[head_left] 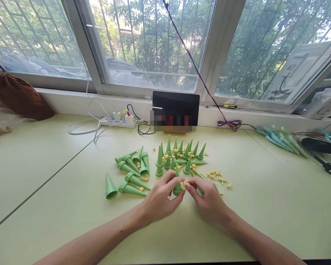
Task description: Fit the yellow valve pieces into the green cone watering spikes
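My left hand [165, 193] is curled round a green watering spike [177, 189], a hollow plastic cone standing point up between my hands. Pinched in the fingers of my right hand [206, 193] is a small yellow valve piece [184, 185], which meets the side of this spike. Whether the piece is seated in it is hidden by the fingertips. Behind my hands, several green spikes [168, 145] stand upright, some with yellow valves at their bases. More spikes [132, 179] lie on their sides left of my left hand, and one cone [110, 187] stands apart there.
Loose yellow valves [222, 180] lie right of my right hand. Farther back are a black tablet [175, 110], a white power strip [118, 121] with cables, and a red-blue wire bundle [233, 125]. Plastic-wrapped items [281, 138] lie at right; a brown bag [20, 95] sits at left.
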Available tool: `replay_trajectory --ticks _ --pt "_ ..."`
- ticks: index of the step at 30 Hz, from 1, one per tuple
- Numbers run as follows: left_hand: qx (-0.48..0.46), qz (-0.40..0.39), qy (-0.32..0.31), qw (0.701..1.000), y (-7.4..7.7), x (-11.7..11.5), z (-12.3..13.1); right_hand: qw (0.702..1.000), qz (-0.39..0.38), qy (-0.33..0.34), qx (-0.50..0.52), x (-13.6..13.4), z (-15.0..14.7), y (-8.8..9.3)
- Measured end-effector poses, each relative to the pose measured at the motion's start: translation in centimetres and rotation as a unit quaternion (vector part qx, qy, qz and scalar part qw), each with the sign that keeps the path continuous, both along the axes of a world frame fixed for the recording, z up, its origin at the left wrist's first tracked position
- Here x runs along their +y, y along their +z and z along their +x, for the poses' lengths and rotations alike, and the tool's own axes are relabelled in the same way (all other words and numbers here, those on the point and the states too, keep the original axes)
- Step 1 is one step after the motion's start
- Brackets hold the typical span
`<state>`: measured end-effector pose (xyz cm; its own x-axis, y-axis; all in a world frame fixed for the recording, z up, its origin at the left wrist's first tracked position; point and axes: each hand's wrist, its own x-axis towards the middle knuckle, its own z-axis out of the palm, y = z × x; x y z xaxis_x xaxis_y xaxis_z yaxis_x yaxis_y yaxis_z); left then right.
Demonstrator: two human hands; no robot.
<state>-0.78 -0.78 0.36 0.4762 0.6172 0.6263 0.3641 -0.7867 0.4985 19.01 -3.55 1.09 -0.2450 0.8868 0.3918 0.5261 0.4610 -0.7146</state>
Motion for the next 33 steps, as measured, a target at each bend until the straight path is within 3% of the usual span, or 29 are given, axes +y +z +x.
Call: replay_trajectory --ticks 16,33 --pt "-0.004 -0.01 0.006 1.0 0.07 0.12 0.07 0.999 0.02 0.018 0.025 -0.24 -0.01 0.3" --pt "0.008 -0.016 -0.007 1.0 -0.11 0.1 0.06 1.0 -0.003 -0.001 -0.028 0.11 0.1 -0.29"
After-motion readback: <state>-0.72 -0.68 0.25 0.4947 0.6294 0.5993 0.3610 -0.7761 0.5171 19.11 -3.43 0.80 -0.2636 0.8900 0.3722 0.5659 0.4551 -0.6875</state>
